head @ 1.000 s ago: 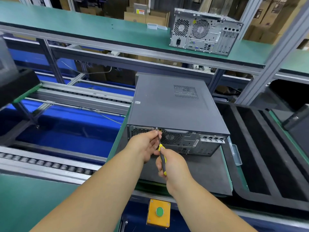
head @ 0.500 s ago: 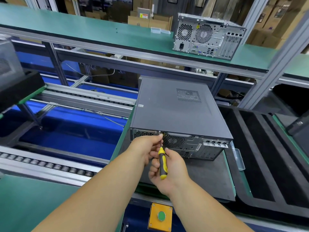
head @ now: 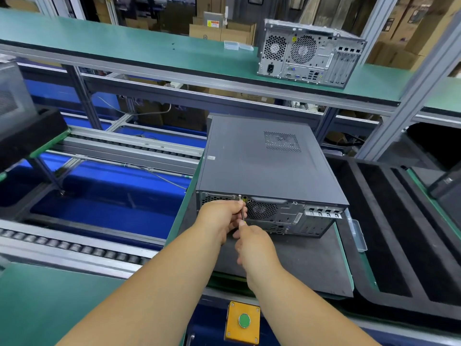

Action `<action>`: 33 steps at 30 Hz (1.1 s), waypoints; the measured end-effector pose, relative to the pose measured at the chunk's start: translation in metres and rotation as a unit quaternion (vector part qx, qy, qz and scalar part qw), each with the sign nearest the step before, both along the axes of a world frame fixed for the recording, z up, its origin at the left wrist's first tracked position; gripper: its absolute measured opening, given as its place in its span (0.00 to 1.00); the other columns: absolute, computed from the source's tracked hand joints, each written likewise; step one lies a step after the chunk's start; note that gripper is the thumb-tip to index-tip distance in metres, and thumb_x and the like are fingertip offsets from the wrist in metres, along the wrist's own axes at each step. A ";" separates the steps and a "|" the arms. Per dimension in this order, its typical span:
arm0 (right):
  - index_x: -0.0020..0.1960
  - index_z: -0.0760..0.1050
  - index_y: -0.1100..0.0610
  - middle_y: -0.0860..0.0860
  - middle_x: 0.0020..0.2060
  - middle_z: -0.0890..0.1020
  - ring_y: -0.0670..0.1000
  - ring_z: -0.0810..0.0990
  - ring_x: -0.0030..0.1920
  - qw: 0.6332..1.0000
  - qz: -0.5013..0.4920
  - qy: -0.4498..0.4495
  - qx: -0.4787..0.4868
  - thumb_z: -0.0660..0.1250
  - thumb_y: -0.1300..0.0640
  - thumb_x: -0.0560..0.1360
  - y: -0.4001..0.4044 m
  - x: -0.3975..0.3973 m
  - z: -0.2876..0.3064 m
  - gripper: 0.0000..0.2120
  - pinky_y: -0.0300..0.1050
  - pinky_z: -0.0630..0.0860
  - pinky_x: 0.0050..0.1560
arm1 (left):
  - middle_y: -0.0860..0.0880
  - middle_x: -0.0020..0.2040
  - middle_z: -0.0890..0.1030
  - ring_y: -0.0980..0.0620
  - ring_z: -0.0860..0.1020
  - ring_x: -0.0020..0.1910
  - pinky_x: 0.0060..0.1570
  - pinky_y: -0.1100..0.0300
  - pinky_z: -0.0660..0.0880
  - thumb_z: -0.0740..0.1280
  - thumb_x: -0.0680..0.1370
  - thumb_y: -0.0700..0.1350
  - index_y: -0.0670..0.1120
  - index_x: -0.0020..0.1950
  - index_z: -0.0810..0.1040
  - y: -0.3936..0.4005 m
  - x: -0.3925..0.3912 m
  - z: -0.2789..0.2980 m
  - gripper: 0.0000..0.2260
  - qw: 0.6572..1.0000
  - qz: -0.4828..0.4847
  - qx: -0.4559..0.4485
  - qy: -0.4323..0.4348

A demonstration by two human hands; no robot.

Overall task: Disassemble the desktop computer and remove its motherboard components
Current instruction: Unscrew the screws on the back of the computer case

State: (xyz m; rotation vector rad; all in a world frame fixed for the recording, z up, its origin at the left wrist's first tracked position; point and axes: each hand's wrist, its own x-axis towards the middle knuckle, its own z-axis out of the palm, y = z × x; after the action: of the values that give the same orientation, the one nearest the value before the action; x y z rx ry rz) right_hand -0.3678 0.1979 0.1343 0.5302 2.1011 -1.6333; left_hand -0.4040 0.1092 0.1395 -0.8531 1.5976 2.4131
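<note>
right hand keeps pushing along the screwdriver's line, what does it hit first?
Most likely the rear panel of the dark computer case: the right hand aims the screwdriver at the panel's top edge, beside the left hand. Whether the tip already touches is unclear.

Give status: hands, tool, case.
Right hand grips screwdriver, tip at top-edge screw on rear panel. Left hand pinches the shaft near the tip. Desktop computer lies flat, cover on. Nothing in the way.

The desktop computer (head: 269,166) lies flat on a mat (head: 306,265) on the counter (head: 37,308), rear panel toward the person. A second computer (head: 309,51) stands on the shelf (head: 124,43) behind it. A push-button box (head: 243,320) sits at the counter's near edge, roller tracks (head: 74,248) to the left.
</note>
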 end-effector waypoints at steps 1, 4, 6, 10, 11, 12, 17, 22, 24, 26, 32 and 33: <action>0.42 0.75 0.58 0.52 0.28 0.73 0.50 0.69 0.27 0.995 -0.018 -0.058 -0.079 0.57 0.46 0.81 0.003 -0.001 0.004 0.18 0.42 0.67 0.29 | 0.47 0.35 0.82 0.53 0.77 0.32 0.23 0.65 0.73 0.67 0.78 0.39 0.41 0.44 0.81 0.000 0.000 0.000 0.05 1.000 0.000 0.000 -0.006; 0.46 0.76 0.59 0.53 0.29 0.74 0.48 0.69 0.25 0.932 -0.038 -0.154 -0.325 0.54 0.46 0.81 0.011 0.004 0.013 0.19 0.39 0.67 0.26 | 0.50 0.31 0.81 0.55 0.74 0.29 0.20 0.67 0.68 0.68 0.78 0.42 0.43 0.43 0.81 -0.002 -0.001 -0.002 0.06 0.999 -0.009 -0.002 -0.034; 0.50 0.75 0.60 0.54 0.30 0.74 0.49 0.70 0.27 0.925 -0.025 -0.143 -0.352 0.53 0.49 0.82 0.015 0.010 0.011 0.18 0.41 0.69 0.29 | 0.52 0.30 0.81 0.56 0.74 0.30 0.21 0.67 0.67 0.67 0.78 0.43 0.44 0.42 0.81 -0.004 -0.002 -0.004 0.07 0.999 -0.017 0.008 -0.039; 0.49 0.77 0.61 0.54 0.32 0.77 0.50 0.74 0.30 0.935 -0.047 -0.114 -0.332 0.61 0.53 0.81 0.012 0.013 0.013 0.12 0.41 0.74 0.29 | 0.54 0.32 0.83 0.60 0.79 0.30 0.22 0.67 0.70 0.65 0.80 0.43 0.45 0.44 0.81 -0.006 0.000 -0.004 0.07 0.998 -0.027 0.051 -0.037; 0.49 0.78 0.61 0.54 0.32 0.77 0.50 0.74 0.30 0.941 -0.054 -0.111 -0.315 0.64 0.54 0.79 0.011 0.013 0.014 0.10 0.40 0.74 0.29 | 0.54 0.33 0.84 0.61 0.80 0.31 0.25 0.67 0.72 0.65 0.80 0.42 0.45 0.44 0.81 -0.006 0.000 -0.003 0.07 0.997 -0.030 0.059 -0.035; 0.49 0.78 0.60 0.54 0.32 0.77 0.50 0.74 0.30 0.946 -0.059 -0.111 -0.297 0.66 0.54 0.78 0.011 0.012 0.014 0.09 0.40 0.74 0.28 | 0.54 0.33 0.84 0.61 0.81 0.31 0.29 0.67 0.74 0.65 0.80 0.42 0.44 0.45 0.81 -0.006 0.000 -0.003 0.07 0.997 -0.034 0.060 -0.033; 0.53 0.78 0.58 0.52 0.30 0.75 0.47 0.71 0.28 0.949 -0.099 -0.127 -0.270 0.70 0.54 0.76 0.008 0.009 0.013 0.10 0.37 0.70 0.27 | 0.51 0.34 0.82 0.56 0.80 0.33 0.32 0.62 0.76 0.71 0.76 0.46 0.44 0.43 0.79 -0.005 -0.003 -0.002 0.06 0.997 -0.059 0.011 -0.039; 0.47 0.77 0.58 0.52 0.29 0.73 0.47 0.69 0.27 0.934 -0.090 -0.136 -0.318 0.68 0.51 0.76 0.010 0.009 0.013 0.10 0.38 0.69 0.28 | 0.50 0.28 0.79 0.56 0.76 0.26 0.25 0.65 0.73 0.72 0.75 0.42 0.43 0.40 0.78 -0.003 -0.006 -0.007 0.06 0.999 -0.033 -0.013 -0.025; 0.45 0.76 0.59 0.52 0.30 0.73 0.48 0.70 0.28 0.923 -0.064 -0.149 -0.350 0.61 0.44 0.79 0.013 0.010 0.015 0.18 0.39 0.69 0.28 | 0.50 0.28 0.79 0.55 0.74 0.25 0.21 0.65 0.68 0.72 0.75 0.42 0.42 0.39 0.79 -0.004 -0.005 -0.009 0.06 0.999 -0.025 -0.021 -0.028; 0.49 0.76 0.61 0.53 0.31 0.74 0.48 0.71 0.29 0.914 -0.052 -0.156 -0.371 0.53 0.43 0.81 0.015 0.012 0.014 0.23 0.40 0.70 0.30 | 0.50 0.29 0.80 0.54 0.73 0.26 0.22 0.65 0.66 0.71 0.75 0.43 0.43 0.39 0.80 -0.004 -0.004 -0.010 0.07 0.999 -0.026 -0.024 -0.032; 0.50 0.76 0.63 0.55 0.30 0.76 0.50 0.74 0.29 0.909 -0.069 -0.137 -0.388 0.56 0.53 0.83 0.011 0.016 0.012 0.16 0.39 0.74 0.28 | 0.51 0.32 0.83 0.57 0.77 0.31 0.25 0.64 0.67 0.69 0.77 0.43 0.44 0.42 0.82 -0.006 -0.004 -0.012 0.06 0.999 -0.024 0.023 -0.030; 0.49 0.77 0.63 0.55 0.30 0.77 0.50 0.74 0.28 0.909 -0.071 -0.133 -0.388 0.58 0.53 0.82 0.010 0.016 0.012 0.15 0.39 0.75 0.28 | 0.52 0.33 0.83 0.57 0.78 0.31 0.27 0.64 0.67 0.68 0.78 0.43 0.44 0.42 0.82 -0.007 -0.004 -0.012 0.06 0.999 -0.026 0.023 -0.030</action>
State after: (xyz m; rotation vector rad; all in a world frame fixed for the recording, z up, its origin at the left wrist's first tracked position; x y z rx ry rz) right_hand -0.3519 0.2083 0.1459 0.5849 1.0951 -2.1447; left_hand -0.4079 0.1027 0.1273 -0.8568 1.5172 2.3565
